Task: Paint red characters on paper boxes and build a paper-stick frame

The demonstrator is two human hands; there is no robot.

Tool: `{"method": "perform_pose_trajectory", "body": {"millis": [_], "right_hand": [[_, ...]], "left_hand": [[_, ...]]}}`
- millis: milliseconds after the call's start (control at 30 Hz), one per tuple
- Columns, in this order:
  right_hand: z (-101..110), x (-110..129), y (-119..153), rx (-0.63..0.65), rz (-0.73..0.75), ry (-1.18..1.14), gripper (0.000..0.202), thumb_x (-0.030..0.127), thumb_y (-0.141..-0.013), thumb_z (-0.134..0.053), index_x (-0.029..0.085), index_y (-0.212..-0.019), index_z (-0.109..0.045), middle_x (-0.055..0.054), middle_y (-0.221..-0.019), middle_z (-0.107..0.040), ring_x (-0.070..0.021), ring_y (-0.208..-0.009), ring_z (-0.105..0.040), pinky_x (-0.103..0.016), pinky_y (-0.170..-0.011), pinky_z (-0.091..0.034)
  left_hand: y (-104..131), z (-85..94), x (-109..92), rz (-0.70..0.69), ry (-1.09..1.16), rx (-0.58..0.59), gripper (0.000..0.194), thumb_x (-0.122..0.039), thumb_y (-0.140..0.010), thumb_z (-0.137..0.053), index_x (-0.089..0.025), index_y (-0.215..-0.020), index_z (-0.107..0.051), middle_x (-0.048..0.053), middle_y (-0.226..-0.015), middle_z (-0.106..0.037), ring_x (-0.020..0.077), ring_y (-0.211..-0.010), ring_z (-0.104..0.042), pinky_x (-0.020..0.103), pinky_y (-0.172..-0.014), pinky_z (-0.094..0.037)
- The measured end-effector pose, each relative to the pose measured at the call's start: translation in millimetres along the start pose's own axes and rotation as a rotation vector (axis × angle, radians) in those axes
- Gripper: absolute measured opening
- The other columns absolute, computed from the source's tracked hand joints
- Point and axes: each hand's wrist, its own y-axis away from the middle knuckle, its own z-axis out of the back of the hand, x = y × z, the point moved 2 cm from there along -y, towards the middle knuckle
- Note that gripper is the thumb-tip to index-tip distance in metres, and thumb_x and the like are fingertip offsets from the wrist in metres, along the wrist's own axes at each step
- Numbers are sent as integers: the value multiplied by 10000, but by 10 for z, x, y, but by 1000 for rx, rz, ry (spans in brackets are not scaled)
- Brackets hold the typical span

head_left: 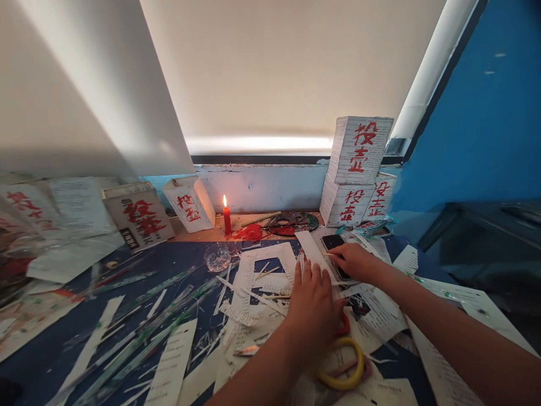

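My left hand [313, 299] lies with fingers stretched out over a folded white paper strip [310, 248]. Between the fingertips of my right hand [353, 260] is a thin pale stick [329, 255], its tip pointing left over the strip. Under and behind the right hand lies a dark phone [333, 242], partly covered. Left of my left hand, a printed paper frame [245, 265] with a cut-out opening has thin sticks and paper strips lying across it. A yellow ring-shaped object [359, 366] sits below my left wrist, partly hidden by it.
A lit red candle [227, 220] stands at the back edge near a clear round container [217, 257]. White paper boxes [363, 149] with red characters are stacked at the back right; another box [190, 206] stands left of the candle. Paper scraps [171, 366] and plastic strips litter the left side.
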Motion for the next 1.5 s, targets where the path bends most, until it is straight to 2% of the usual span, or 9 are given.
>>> {"method": "perform_pose_trajectory", "body": {"millis": [67, 167, 467, 667, 867, 1000, 1167, 1333, 1500], "right_hand": [[-16, -8, 8, 7, 6, 31, 300, 197, -911, -526, 204, -1059, -787, -100, -995, -794, -239, -917, -692, -283, -797, -455], [-76, 0, 27, 5, 6, 85, 317, 163, -904, -497, 176, -1039, -783, -124, -964, -781, -238, -872, -681, -282, -754, -432], [-219, 63, 83, -37, -23, 174, 337, 175, -942, -433, 147, -863, -759, -116, -780, -692, -202, -730, -624, -271, -655, -368], [-219, 36, 172, -54, 5, 171, 297, 190, -934, -468, 181, -923, -764, -87, -815, -656, -189, -757, -620, -264, -687, -385], [-183, 1, 231, -70, -14, 137, 313, 250, -949, -477, 176, -875, -773, -112, -815, -707, -225, -779, -659, -295, -703, -411], [-162, 6, 206, -87, -40, 55, 271, 234, -947, -475, 183, -960, -741, -92, -875, -765, -223, -825, -701, -283, -710, -440], [-178, -13, 142, -101, -58, -30, 193, 243, -939, -491, 190, -999, -667, -18, -720, -749, -174, -650, -687, -247, -602, -439], [-205, -1, 121, -158, -51, -34, 190, 270, -931, -509, 212, -972, -685, -42, -862, -774, -200, -765, -713, -269, -670, -455], [-235, 20, 153, -198, -55, -3, 200, 289, -930, -526, 210, -948, -709, -50, -837, -772, -220, -762, -711, -291, -686, -457]], "left_hand": [[-6, -19, 35, -56, 36, -2, 736, -596, -982, -304, -61, -1463, -459, 223, -1563, -379, 398, -1491, -218, 592, -1212, -116], [1, -63, 83, -73, 74, 53, 751, -619, -991, -198, -104, -1485, -431, 181, -1576, -377, 376, -1486, -248, 606, -1208, -136], [26, -97, 60, -27, 39, 45, 797, -656, -973, -218, -87, -1495, -414, 235, -1532, -422, 377, -1462, -309, 610, -1211, -113], [13, -102, 85, -138, 91, -24, 758, -630, -993, -183, -124, -1530, -355, 157, -1594, -354, 346, -1497, -234, 578, -1225, -105], [18, -127, 74, -108, 71, -18, 792, -647, -984, -161, -93, -1480, -435, 173, -1528, -452, 354, -1454, -326, 568, -1222, -139], [19, -140, 81, -113, 63, -50, 782, -651, -981, -180, -96, -1448, -473, 172, -1507, -475, 357, -1428, -363, 566, -1217, -155], [26, -148, 98, -118, 67, -54, 784, -643, -985, -157, -92, -1448, -469, 175, -1502, -476, 354, -1422, -369, 562, -1214, -164], [24, -135, 105, -110, 73, -21, 789, -639, -985, -159, -78, -1448, -466, 182, -1518, -456, 361, -1433, -350, 571, -1215, -152], [19, -144, 112, -108, 78, -23, 782, -639, -984, -174, -84, -1455, -459, 172, -1527, -450, 360, -1437, -343, 569, -1220, -139]]}}
